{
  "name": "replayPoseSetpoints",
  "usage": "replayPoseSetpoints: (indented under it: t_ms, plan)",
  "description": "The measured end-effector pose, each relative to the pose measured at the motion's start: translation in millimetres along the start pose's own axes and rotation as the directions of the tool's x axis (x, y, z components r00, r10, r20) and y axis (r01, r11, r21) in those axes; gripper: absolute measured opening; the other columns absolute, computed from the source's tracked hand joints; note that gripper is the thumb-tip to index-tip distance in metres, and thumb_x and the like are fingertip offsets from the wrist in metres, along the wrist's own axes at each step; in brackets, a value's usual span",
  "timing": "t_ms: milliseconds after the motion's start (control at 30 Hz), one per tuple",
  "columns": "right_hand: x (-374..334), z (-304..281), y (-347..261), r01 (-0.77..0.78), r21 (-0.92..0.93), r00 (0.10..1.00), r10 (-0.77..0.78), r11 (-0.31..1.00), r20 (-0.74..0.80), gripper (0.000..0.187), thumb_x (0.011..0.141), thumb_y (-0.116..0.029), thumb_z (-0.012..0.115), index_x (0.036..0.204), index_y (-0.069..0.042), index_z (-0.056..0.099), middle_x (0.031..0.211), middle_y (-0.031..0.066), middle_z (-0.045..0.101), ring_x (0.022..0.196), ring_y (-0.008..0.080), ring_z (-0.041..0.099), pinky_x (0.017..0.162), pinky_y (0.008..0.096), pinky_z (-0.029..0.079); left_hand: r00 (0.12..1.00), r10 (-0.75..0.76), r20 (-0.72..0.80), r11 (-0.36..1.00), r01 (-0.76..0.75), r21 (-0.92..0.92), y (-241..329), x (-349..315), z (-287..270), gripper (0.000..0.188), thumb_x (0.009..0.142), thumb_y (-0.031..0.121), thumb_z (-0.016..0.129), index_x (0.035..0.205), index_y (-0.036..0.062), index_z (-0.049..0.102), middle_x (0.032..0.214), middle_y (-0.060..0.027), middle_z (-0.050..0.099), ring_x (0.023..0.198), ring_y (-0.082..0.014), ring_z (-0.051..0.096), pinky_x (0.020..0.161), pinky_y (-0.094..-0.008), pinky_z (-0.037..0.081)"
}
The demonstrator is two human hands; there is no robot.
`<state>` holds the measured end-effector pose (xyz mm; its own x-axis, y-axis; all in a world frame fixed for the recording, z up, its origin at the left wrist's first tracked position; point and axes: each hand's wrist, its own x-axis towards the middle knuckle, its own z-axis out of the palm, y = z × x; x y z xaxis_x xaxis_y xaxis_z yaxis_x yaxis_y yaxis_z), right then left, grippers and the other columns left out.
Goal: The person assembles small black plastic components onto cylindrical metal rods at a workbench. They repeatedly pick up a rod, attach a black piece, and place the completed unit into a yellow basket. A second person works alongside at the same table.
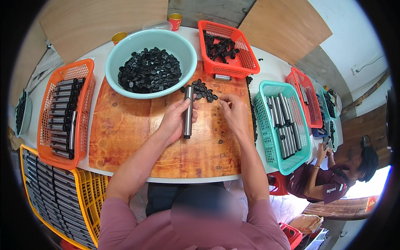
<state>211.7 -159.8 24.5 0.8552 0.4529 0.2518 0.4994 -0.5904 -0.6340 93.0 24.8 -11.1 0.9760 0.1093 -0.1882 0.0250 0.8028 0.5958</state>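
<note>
Upright in the picture over the wooden board [125,141] is a silver metal tube [188,118] with black ends. My left hand [177,116] is wrapped around its upper half. To the right, my right hand [235,114] has its thumb and fingertips pressed together; anything between them is too small to make out. It is beside a loose heap of small oval black plastic caps [201,89], which lies just beyond the tube. A large pale-green basin [109,68] full of similar black caps stands at the far left of the board.
An orange basket [41,137] of tubes stands left, above a yellow crate [83,187] with more tubes. At the back is a red basket [233,70] of black parts, with a short metal tube [222,77] before it. A turquoise basket [271,139] holds tubes. A co-worker [333,179] sits far right.
</note>
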Motion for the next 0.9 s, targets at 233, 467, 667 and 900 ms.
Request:
replayPoseSetpoints:
  t_ms: [233,467,667,900]
  plan:
    - [3,36,7,0.132,-0.093,0.990,-0.127,0.987,0.055,0.023,0.087,-0.009,0.074,0.109,-0.003,0.071,0.101,0.0166,0.066,0.087,0.0336,0.069,0.077,0.0442,0.055,0.997,-0.078,-0.001,0.995,0.078,-0.056,-2,0,3,0.046,0.110,0.033,0.044,0.142,0.0014,0.052,0.105,-0.0077,0.061,0.086,-0.0170,0.059,0.077,-0.0311,0.051]
    - [-7,33,11,0.093,0.084,0.989,-0.101,0.992,0.105,0.019,0.090,-0.005,0.071,0.108,0.001,0.071,0.098,0.0162,0.068,0.083,0.0306,0.068,0.077,0.0385,0.054,0.997,-0.065,-0.033,0.996,0.063,-0.063,-1,0,-1,0.044,0.110,0.032,0.045,0.141,0.0019,0.053,0.105,-0.0075,0.062,0.087,-0.0175,0.061,0.078,-0.0318,0.051]
    - [-7,26,14,-0.076,0.240,0.958,0.004,0.968,0.287,0.021,0.092,-0.003,0.065,0.111,-0.001,0.071,0.103,0.0176,0.069,0.095,0.0333,0.069,0.084,0.0421,0.053,0.997,-0.067,-0.028,0.996,0.065,-0.055,-4,1,-4,0.031,0.111,0.024,0.041,0.130,0.0026,0.053,0.108,-0.0136,0.065,0.088,-0.0211,0.064,0.078,-0.0342,0.053]
    - [-5,23,16,-0.116,0.234,0.958,0.046,0.965,0.284,0.018,0.092,-0.002,0.070,0.108,0.004,0.065,0.097,0.0105,0.069,0.087,0.0215,0.068,0.078,0.0346,0.055,0.996,-0.086,-0.005,0.995,0.086,-0.043,-7,1,-4,0.029,0.109,0.024,0.045,0.127,0.0041,0.054,0.108,-0.0138,0.065,0.089,-0.0225,0.064,0.079,-0.0361,0.055]
